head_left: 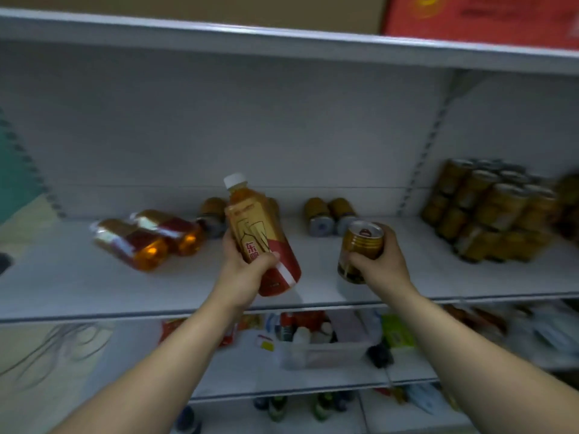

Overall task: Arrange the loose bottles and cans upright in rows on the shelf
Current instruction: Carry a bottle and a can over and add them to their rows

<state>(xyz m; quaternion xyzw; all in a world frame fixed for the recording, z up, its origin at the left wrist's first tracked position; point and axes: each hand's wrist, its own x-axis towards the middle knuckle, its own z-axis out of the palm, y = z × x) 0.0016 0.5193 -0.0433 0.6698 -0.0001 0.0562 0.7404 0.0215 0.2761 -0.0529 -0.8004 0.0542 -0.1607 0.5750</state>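
A white shelf [78, 286] is carrying loose drinks under a higher white board. At the left, two amber bottles [147, 238] with red labels are lying on their sides, touching each other, bases toward the camera. Behind them, near the back wall, a gold can [213, 216] is lying on its side, and a pair of gold cans [329, 216] is lying side by side farther right, ends facing out. On the far right, past the slotted upright, a stack of gold cans [488, 211] is sitting packed in rows; blur is hiding its details. Below the shelf, a clear bin [322, 352] of mixed goods is sitting on a lower board.

The left hand [247, 270] is gripping a bottle [260, 236] around its lower half, thumb over the label, holding it above the front middle of the shelf and tilting it slightly left, cap up. The bottle is showing a white cap, amber liquid, and a gold and red label with red characters. It is partly hiding another can at the back.

The right hand [379, 261] is closing around a gold can in hand [360, 249], upright with the pull-tab top facing up, its base sitting at or just above the shelf; which cannot be told. The two held items are near each other but apart.
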